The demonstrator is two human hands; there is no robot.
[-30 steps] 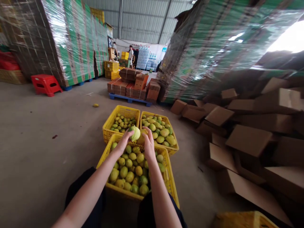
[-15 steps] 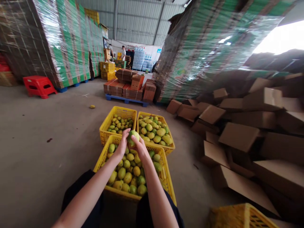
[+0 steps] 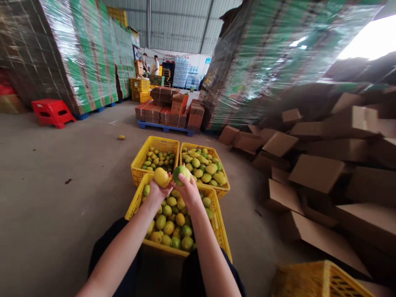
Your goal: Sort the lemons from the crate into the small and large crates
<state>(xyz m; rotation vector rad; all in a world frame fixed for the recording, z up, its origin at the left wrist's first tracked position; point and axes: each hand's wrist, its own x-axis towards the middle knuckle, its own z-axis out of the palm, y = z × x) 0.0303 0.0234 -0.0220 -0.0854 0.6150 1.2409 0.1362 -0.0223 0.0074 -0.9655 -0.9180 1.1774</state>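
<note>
A yellow lemon rests in my left hand, which is turned palm up with the fingers curled beside it. My right hand grips a larger green fruit, its thumb lying over the front. The hands are side by side above the near yellow crate, which holds many green and yellow lemons. Behind it stand the back left crate, with smaller fruit low inside, and the back right crate, filled higher with fruit.
Cardboard boxes lie piled on the right, with another yellow crate at the lower right. Flattened cartons sit on a blue pallet ahead. A red stool stands left, and a single fruit lies on the floor. Two people are far back.
Both hands were together around the green fruit; now they are slightly apart. The yellow lemon has come into view in my left hand, while the green fruit is in my right hand.
</note>
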